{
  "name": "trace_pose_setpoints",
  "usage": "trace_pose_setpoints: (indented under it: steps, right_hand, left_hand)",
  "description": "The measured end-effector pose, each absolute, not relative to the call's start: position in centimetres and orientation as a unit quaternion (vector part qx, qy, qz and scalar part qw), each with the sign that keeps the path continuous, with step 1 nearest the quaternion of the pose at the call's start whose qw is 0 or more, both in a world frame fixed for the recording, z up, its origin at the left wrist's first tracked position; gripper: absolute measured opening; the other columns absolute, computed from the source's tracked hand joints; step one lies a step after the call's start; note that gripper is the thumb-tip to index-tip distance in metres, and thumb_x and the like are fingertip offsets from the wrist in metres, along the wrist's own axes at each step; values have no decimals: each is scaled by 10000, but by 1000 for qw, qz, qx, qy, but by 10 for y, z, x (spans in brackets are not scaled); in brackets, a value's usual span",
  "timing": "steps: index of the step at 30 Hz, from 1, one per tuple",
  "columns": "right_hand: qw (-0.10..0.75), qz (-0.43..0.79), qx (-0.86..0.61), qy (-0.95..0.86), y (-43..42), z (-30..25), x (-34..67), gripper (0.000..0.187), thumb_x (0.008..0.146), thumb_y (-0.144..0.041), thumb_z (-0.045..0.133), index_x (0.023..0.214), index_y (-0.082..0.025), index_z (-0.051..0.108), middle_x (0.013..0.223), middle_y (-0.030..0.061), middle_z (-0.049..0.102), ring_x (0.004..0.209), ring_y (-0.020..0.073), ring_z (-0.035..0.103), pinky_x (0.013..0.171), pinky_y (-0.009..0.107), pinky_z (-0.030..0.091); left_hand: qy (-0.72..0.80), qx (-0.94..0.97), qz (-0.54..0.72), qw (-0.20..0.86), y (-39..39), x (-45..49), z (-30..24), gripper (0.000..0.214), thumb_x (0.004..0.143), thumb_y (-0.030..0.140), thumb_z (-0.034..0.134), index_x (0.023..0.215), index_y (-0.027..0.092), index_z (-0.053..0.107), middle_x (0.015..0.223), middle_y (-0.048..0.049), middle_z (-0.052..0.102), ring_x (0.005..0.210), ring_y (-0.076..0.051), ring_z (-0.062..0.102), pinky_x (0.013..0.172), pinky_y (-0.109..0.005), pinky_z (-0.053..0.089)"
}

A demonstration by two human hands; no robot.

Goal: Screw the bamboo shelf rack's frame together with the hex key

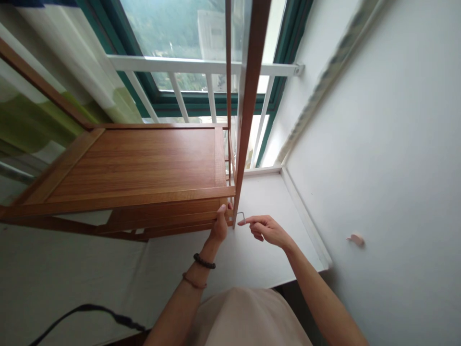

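Note:
My left hand (pixel 219 227) is closed around the right end of the lower shelf (pixel 162 211) of a brown wooden shelf unit, beside its upright post (pixel 248 91). Its thumb lies along the wood, and some fingertips are hidden behind. A small bent metal hex key (pixel 241 214) sticks out from the right side of the post near its bottom. My right hand (pixel 268 229) reaches it from the right, the outstretched index finger touching the key's free arm. The other fingers of this hand are loosely bent and hold nothing visible.
The unit's upper shelf board (pixel 151 163) spans the left. Behind stand a white railing (pixel 173 65) and a green-framed window, with a curtain (pixel 68 57) at left. A white wall with a small hook (pixel 356 239) bounds the right. A black strap (pixel 90 307) lies lower left.

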State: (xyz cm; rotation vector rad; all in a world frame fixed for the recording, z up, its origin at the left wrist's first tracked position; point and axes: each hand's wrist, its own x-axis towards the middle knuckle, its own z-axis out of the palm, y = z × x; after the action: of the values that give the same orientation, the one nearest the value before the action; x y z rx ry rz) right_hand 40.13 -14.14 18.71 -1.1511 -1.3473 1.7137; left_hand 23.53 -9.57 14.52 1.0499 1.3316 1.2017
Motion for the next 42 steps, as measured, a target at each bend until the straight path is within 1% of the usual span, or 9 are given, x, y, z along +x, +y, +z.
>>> trace_pose_setpoints:
  steps: [5,11,14,18,22,29,33,36,42]
  right_hand:
    - [439,624,-438,-477,-110,180,387,431,721,-154,382,1099,-169,588,520,-69,283,451,56,282,430,195,275]
    - [277,649,-497,-505,-120,163,397,459,691,-143,374,1087,-161,606,499,-70,317,402,40,269,394,187,253]
    - [255,641,-487,-536,-134,177,406,406,707,-149,374,1007,-146,647,506,-59,330,409,42,297,396,190,264]
    - [336,685,-413,-498,-130,194,402,383,721,-158,401,1024,-134,633,503,-71,258,438,52,250,399,193,261]
    - [433,650,-434,-450,-113,185,389,430,728,-185,419,1134,-165,563,506,-78,274,438,52,256,405,189,271]
    - [262,674,-469,-506,-127,174,402,335,711,-157,396,895,-116,673,479,-67,298,395,37,274,383,187,277]
    - [342,688,-414,-488,-130,187,402,390,735,-163,411,1068,-137,614,494,-70,309,424,48,285,404,192,288]
    - [393,641,-456,-476,-120,183,394,456,757,-185,396,1195,-167,525,508,-73,346,408,44,316,415,192,304]
    - [223,657,-478,-538,-125,175,403,374,724,-152,382,977,-134,657,482,-63,372,369,38,349,389,189,300]
  left_hand:
    - [548,445,491,510,-95,234,146,290,783,390,356,666,200,543,760,-15,614,806,-176,546,836,-290,401]
    - [556,440,493,504,-96,233,147,291,779,401,373,654,200,542,707,-8,607,758,-172,552,781,-281,425]
    - [560,436,494,501,-97,234,148,291,777,404,373,642,201,531,689,-8,603,749,-171,553,762,-279,432]
    - [558,440,489,505,-96,234,148,288,778,392,362,637,201,525,694,-9,602,767,-172,554,790,-284,426]
    - [551,445,488,510,-95,233,147,276,777,388,368,646,207,529,735,-3,604,812,-172,549,847,-280,398]
    - [556,433,489,514,-97,234,147,296,776,423,383,655,212,551,696,-23,608,773,-203,540,778,-304,422]
    - [556,431,492,513,-96,234,147,287,769,414,387,638,213,544,708,-23,612,799,-204,541,801,-302,413]
    - [554,433,490,515,-96,233,148,275,766,390,385,635,208,544,717,-22,614,806,-200,546,793,-298,413]
    - [554,428,495,515,-97,233,149,263,776,391,389,657,210,538,730,-19,624,793,-190,546,809,-295,410]
